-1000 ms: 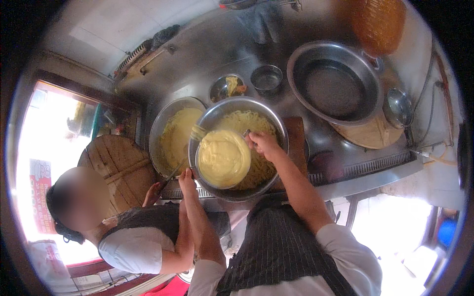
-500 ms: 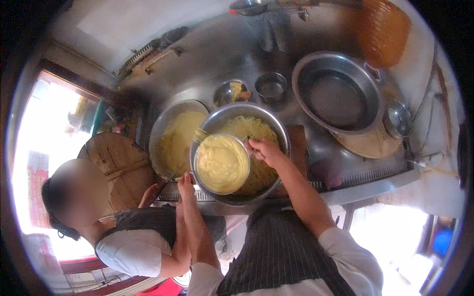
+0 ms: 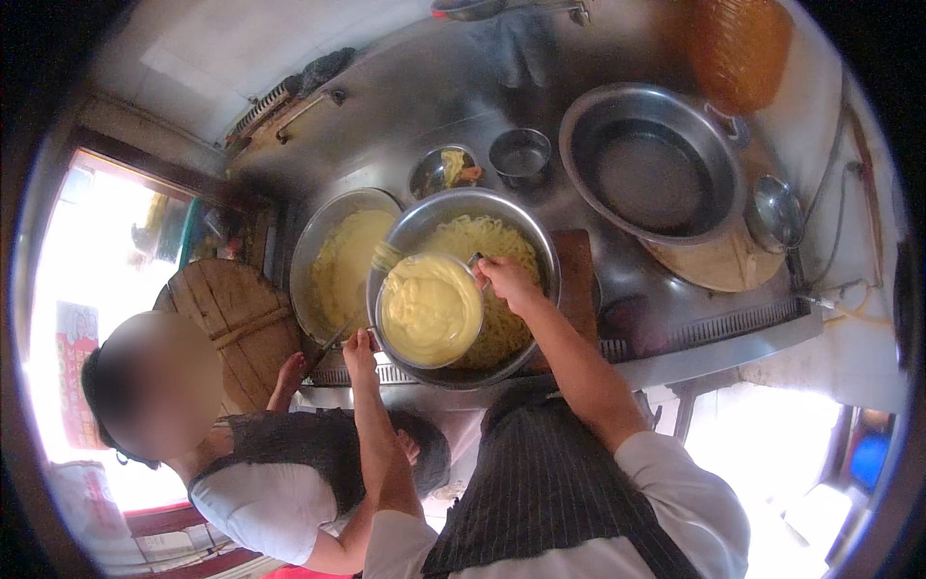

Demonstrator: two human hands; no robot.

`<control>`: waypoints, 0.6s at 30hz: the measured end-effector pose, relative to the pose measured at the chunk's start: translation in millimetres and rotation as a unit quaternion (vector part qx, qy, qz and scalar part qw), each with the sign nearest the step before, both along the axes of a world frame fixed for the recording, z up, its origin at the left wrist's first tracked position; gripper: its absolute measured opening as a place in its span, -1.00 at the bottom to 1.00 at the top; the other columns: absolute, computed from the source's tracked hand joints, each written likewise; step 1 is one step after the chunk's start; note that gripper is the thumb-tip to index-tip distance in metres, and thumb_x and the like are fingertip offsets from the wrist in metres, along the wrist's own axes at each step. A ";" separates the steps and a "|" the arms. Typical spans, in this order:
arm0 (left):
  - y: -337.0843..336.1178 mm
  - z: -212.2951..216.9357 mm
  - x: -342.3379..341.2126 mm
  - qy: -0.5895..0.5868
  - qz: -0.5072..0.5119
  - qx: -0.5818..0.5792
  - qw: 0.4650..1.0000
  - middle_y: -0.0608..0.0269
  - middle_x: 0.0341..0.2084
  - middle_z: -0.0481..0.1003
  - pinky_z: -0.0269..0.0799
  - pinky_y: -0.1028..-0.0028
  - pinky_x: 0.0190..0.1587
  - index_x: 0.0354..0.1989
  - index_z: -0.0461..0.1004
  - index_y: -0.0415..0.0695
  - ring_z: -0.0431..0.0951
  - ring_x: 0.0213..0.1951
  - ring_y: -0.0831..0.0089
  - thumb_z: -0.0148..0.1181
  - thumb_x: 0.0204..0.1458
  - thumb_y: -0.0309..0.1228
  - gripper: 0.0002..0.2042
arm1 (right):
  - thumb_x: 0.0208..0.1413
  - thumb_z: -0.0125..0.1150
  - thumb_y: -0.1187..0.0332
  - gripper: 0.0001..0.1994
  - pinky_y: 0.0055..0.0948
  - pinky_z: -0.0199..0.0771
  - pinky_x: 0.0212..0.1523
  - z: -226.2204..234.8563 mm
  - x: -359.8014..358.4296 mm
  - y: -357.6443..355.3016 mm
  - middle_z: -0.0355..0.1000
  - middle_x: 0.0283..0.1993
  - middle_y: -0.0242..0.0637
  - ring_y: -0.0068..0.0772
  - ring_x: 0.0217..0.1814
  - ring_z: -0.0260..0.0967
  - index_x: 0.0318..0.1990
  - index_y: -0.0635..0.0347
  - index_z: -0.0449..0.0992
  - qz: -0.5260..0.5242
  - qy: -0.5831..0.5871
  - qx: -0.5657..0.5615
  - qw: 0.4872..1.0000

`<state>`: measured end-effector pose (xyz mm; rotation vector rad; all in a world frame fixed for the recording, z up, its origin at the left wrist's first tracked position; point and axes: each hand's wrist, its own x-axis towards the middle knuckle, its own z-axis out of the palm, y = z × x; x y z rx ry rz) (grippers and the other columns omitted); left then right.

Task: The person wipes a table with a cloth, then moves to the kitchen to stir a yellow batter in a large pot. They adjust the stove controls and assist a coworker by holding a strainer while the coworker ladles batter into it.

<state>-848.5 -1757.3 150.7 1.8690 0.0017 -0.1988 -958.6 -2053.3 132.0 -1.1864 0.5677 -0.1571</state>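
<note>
My right hand (image 3: 508,283) grips the handle of a small steel pot (image 3: 480,323) full of thick, creamy yellow mixture (image 3: 429,307). It is held over a large steel bowl (image 3: 532,220) containing pale yellow noodle-like strands (image 3: 487,241). My left hand (image 3: 360,349) is closed around a small handle at the left; whether this belongs to the pot or the bowl I cannot tell. Left of the bowl stands a wide steel pan (image 3: 307,232) with a yellow mass inside. A co-worker's hand (image 3: 289,374) holds a dark tool handle at that pan's near edge.
Behind stand a small bowl (image 3: 424,176) with yellow and orange scraps and a dark round tin (image 3: 521,154). A wide steel basin (image 3: 577,145) rests on a board at right, beside a steel ladle-like bowl (image 3: 776,214). A round wooden lid (image 3: 227,328) lies left, near the co-worker (image 3: 260,492).
The pot and both hands have shifted slightly; the pot stays over the bowl. The co-worker's body has moved a little, and a second hand of theirs now shows near my left forearm.
</note>
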 end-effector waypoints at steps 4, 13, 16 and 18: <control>4.1 -3.3 5.6 -0.017 -0.023 0.034 0.999 0.40 -0.70 0.27 0.12 0.53 -0.53 -0.54 0.36 -0.24 0.21 -0.61 0.58 -0.09 0.10 -0.29 -0.71 | 0.07 -0.06 0.30 -0.74 -0.40 0.30 -0.35 7.5 -1.7 1.1 0.40 -0.58 -0.30 -0.44 -0.50 0.34 -0.53 0.26 0.46 -0.020 0.016 0.010 1.000; -17.8 25.3 -21.1 0.050 -0.022 -0.067 0.996 0.42 -0.72 0.28 0.02 0.64 -0.72 -0.55 0.36 -0.14 0.15 -0.75 0.67 -0.04 0.07 -0.32 -0.78 | 0.05 -0.08 0.22 -0.70 -0.35 0.30 -0.31 -3.1 -7.8 -6.1 0.41 -0.58 -0.25 -0.40 -0.48 0.35 -0.49 0.27 0.46 -0.038 0.004 -0.031 0.999; -22.9 50.0 -33.9 0.105 0.041 -0.098 0.989 0.43 -0.72 0.28 0.02 0.64 -0.73 -0.53 0.36 -0.14 0.16 -0.73 0.67 -0.05 0.07 -0.32 -0.79 | 0.08 -0.10 0.26 -0.73 -0.54 0.22 -0.30 38.8 -24.4 -12.0 0.39 -0.59 -0.32 -0.53 -0.49 0.29 -0.43 0.28 0.44 -0.009 0.008 -0.008 1.000; -7.2 53.9 -24.2 0.121 0.031 -0.093 0.988 0.43 -0.68 0.29 0.07 0.65 -0.67 -0.51 0.36 -0.13 0.21 -0.65 0.67 -0.05 0.07 -0.33 -0.81 | 0.08 -0.10 0.25 -0.72 -0.53 0.22 -0.36 59.4 -34.1 -15.6 0.38 -0.60 -0.33 -0.54 -0.51 0.28 -0.42 0.28 0.44 -0.001 -0.010 -0.015 1.000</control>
